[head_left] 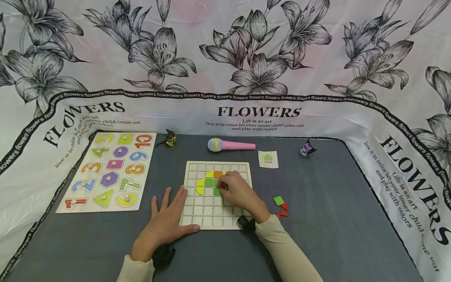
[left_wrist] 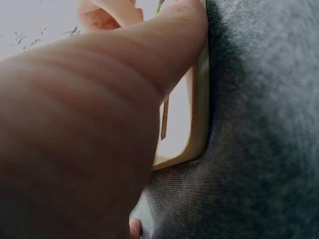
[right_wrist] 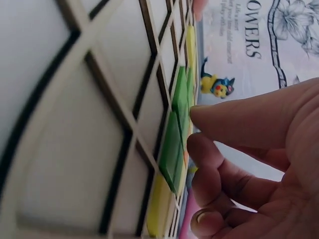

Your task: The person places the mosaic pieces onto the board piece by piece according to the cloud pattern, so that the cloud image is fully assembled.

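A pale square grid board [head_left: 197, 219] lies on the dark cloth. My left hand [head_left: 163, 221] rests with spread fingers along its left edge, the thumb at the near edge. Over the board's right half is my right hand [head_left: 239, 194], fingers curled, thumb and index tips right at the green tiles [right_wrist: 172, 149]. I cannot tell whether those tips grip a tile. Yellow rounded tiles [head_left: 200, 187] sit left of the green ones, and an orange tile [head_left: 218, 174] sits above. Part of the pattern is hidden under the right hand. In the right wrist view a yellow tile [right_wrist: 158, 209] borders the green.
Right of the board lie a loose green tile [head_left: 278, 200] and several red triangles [head_left: 284, 211]. A small pattern card [head_left: 268, 159], pink microphone [head_left: 237, 145] and two figurines [head_left: 170, 138] stand toward the back. A number-and-shape puzzle board [head_left: 98, 199] lies at left.
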A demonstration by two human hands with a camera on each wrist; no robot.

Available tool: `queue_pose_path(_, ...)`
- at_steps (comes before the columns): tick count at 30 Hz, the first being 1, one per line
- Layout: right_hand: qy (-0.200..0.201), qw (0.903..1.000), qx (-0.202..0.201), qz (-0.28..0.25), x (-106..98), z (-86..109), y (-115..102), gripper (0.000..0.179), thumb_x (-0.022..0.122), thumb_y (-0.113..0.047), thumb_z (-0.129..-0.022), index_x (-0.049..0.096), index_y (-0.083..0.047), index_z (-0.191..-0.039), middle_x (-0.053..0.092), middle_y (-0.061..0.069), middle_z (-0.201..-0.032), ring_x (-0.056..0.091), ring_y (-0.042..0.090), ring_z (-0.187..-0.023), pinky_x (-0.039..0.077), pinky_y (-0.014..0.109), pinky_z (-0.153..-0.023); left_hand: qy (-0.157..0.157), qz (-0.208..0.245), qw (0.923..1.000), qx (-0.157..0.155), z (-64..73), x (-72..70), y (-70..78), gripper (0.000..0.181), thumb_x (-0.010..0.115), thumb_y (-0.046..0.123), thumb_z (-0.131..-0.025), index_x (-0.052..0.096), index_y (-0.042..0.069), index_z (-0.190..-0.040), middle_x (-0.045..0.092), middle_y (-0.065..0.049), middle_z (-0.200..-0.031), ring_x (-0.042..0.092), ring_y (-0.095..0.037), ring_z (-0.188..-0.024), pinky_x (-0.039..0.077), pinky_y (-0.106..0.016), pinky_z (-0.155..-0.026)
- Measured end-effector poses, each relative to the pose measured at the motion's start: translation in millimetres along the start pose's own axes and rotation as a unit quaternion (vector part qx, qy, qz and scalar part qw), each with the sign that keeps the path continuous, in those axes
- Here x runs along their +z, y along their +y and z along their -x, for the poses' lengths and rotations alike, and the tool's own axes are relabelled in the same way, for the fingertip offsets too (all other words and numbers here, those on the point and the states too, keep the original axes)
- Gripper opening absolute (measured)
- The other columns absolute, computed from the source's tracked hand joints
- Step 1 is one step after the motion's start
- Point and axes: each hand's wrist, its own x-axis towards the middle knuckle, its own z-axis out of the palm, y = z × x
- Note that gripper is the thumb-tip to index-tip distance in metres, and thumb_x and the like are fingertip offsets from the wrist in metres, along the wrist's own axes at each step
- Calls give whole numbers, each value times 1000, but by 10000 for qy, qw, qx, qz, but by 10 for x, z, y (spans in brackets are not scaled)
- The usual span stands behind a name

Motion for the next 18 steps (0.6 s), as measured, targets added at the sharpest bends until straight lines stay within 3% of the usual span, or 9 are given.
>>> queue_pose_path(8, 213, 9994, 230, -176, -191, 212, 111, 6, 75, 2, -94, 77, -4, -93, 69, 1, -88, 62, 22, -87, 54, 40, -78, 5, -17, 10000, -20, -9, 6, -9, 120, 81, 65, -87, 21, 3, -171, 15, -15, -178, -1, -52, -160, -11, -79, -115)
queue_pose_path(18, 392, 9955, 829, -256, -512, 718, 366, 8, 76, -1, -98, 78, -3, -105, 69, 2, -97, 63, 18, -86, 56, 41, -76, -31, 32, 10000, -24, 0, -5, 11, 121, 81, 66, -87, 21, 2, -171, 14, -16, -178, -2, -53, -160, -13, -79, -115)
